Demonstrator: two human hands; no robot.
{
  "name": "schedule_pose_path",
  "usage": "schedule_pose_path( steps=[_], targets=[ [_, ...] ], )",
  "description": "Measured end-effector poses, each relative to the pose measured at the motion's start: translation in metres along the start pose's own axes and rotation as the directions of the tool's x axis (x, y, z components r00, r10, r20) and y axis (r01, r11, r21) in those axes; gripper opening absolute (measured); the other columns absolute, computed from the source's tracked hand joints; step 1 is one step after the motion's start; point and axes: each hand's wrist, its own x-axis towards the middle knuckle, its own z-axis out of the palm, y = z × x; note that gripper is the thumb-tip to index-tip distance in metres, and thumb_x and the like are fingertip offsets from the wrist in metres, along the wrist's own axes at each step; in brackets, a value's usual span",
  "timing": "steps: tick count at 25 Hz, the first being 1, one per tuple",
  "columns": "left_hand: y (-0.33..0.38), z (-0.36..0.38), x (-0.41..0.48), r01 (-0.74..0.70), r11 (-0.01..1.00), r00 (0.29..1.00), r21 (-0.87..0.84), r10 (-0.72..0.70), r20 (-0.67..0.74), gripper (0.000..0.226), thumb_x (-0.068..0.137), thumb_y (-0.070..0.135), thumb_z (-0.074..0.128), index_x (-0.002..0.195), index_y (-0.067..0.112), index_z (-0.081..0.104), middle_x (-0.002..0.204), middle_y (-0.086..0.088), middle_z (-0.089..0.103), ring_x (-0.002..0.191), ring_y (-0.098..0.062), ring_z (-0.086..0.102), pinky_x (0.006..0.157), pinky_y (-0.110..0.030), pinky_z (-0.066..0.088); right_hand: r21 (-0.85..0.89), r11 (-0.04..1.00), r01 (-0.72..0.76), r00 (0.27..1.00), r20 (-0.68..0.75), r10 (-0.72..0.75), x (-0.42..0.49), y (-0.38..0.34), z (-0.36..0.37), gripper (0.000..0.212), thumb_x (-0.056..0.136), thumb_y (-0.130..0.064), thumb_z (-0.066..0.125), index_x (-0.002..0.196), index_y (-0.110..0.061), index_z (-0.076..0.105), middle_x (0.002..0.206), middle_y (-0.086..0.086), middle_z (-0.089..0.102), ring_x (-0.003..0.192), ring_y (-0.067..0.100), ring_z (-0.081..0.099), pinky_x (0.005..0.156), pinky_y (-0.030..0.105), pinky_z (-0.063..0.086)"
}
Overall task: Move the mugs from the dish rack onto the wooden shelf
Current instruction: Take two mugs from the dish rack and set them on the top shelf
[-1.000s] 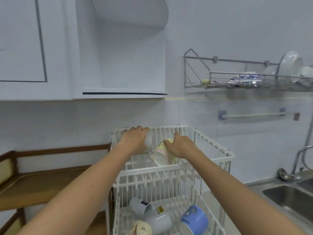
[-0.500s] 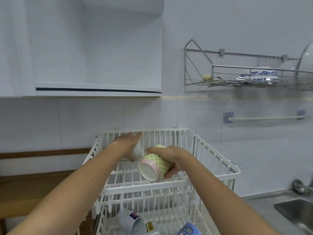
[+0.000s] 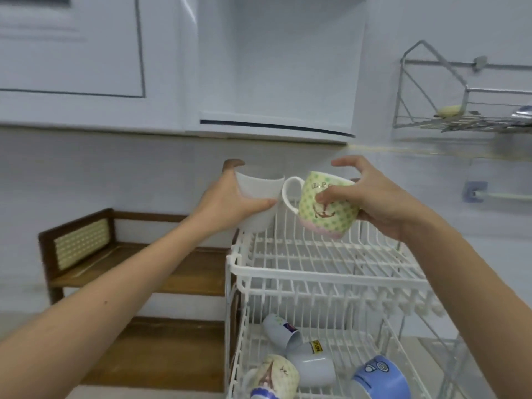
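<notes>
A: What sits farthest left?

B: A wooden shelf [image 3: 144, 272] with a woven panel at its end, standing against the wall. Its upper board and the board below it both show, and the left forearm crosses in front of them.

A: And the left hand?

B: The left hand [image 3: 230, 203] is closed round a plain white mug [image 3: 259, 194], thumb across the near side and a fingertip over the far rim. The mug is upright and lifted clear above the left back corner of the dish rack [image 3: 316, 272].

A: Moving right?

B: The white mug nearly meets the handle of a green dotted mug [image 3: 328, 208] with a pink base. It is tilted, handle pointing left, and held above the rack's top tier.

A: Who holds it?

B: The right hand [image 3: 383, 203], wrapped round the body from the right with the thumb on the near side; the forefinger is raised free above the rim.

A: What is on the rack itself?

B: The top tier is bare wire. In the bottom tier lie other mugs on their sides: a grey mug [image 3: 280, 331], a pale mug [image 3: 313, 367] just beside it, a patterned cream mug [image 3: 276, 375] at the front, and a blue mug [image 3: 380, 378] to the right.

A: Farthest right?

B: A metal wall rack [image 3: 431, 122], mounted high on the wall, well apart from the hands.
</notes>
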Motion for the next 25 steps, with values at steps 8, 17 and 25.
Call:
schedule_pose_path(
  steps=[8,17,25],
  targets=[
    [-0.088,-0.117,-0.063,0.058,0.998,0.994,0.022,-0.055,-0.097,0.102,0.046,0.067,0.072,0.132,0.038,0.027,0.099,0.027,0.048,0.090,0.000,0.055,0.068,-0.028,0.055,-0.207,0.964,0.166,0.980,0.143,-0.138,-0.010,-0.036,0.130,0.082,0.040,-0.033,0.086,0.111,-0.046,0.048,0.106,-0.003,0.057,0.088,0.019,0.064,0.064,0.029,0.054],
    [-0.241,-0.155,-0.048,0.291,0.949,0.953,0.118,-0.277,-0.127,0.096,0.060,0.048,0.081,0.135,0.024,0.026,0.117,-0.004,0.056,0.102,-0.026,0.060,0.074,-0.035,0.058,-0.456,0.888,0.068,0.988,0.157,0.005,0.069,-0.003,0.298,0.078,0.052,-0.032,0.084,0.115,-0.036,0.038,0.109,0.004,0.050,0.092,0.023,0.056,0.063,0.031,0.050],
    [-0.311,-0.125,-0.022,0.402,0.916,0.912,0.000,-0.400,-0.094,0.105,0.059,0.049,0.082,0.141,0.019,0.024,0.134,-0.010,0.052,0.119,-0.032,0.054,0.091,-0.040,0.052,-0.570,0.812,-0.124,0.988,0.008,0.156,0.125,0.062,0.376,0.093,0.051,-0.035,0.086,0.128,-0.031,0.034,0.124,0.006,0.051,0.108,0.027,0.054,0.075,0.033,0.049]
  ],
)
